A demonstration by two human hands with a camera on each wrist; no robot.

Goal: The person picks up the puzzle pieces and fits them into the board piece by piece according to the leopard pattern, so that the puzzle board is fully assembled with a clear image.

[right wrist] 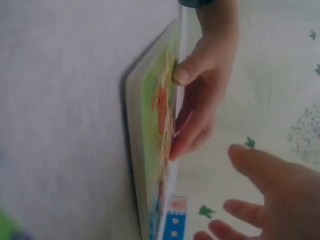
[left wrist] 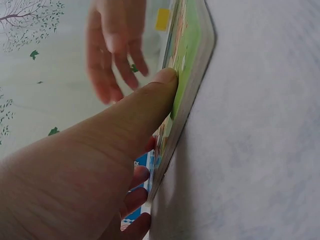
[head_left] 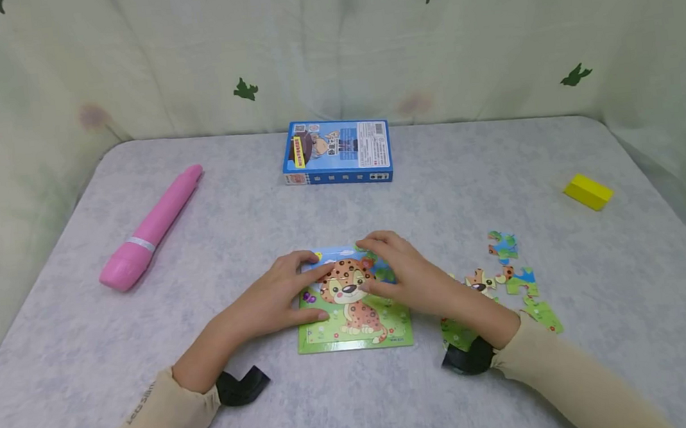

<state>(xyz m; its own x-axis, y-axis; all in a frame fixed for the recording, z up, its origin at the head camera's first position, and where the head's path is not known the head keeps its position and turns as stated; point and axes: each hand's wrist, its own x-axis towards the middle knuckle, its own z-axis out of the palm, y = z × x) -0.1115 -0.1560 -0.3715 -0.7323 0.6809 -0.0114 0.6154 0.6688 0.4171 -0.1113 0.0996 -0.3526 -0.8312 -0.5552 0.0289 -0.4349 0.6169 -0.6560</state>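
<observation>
A jigsaw puzzle board [head_left: 325,346] with a cartoon leopard picture lies flat at the front middle of the table. My left hand [head_left: 270,295] rests on its left side, thumb on the green lower part and fingertips toward the top. In the left wrist view the left thumb [left wrist: 150,95] touches the picture's surface. Over the board's right side is my right hand [head_left: 408,270], its fingers spread and loosely bent. The right wrist view shows that right hand [right wrist: 280,195] raised off the board with nothing in it. Its forearm partly hides several loose puzzle pieces [head_left: 521,280].
A blue box [head_left: 336,152] stands at the back middle. A pink microphone-shaped object [head_left: 152,227] lies on the left, and a yellow block [head_left: 588,192] on the right. Patterned curtains [head_left: 331,41] enclose the table's back and sides.
</observation>
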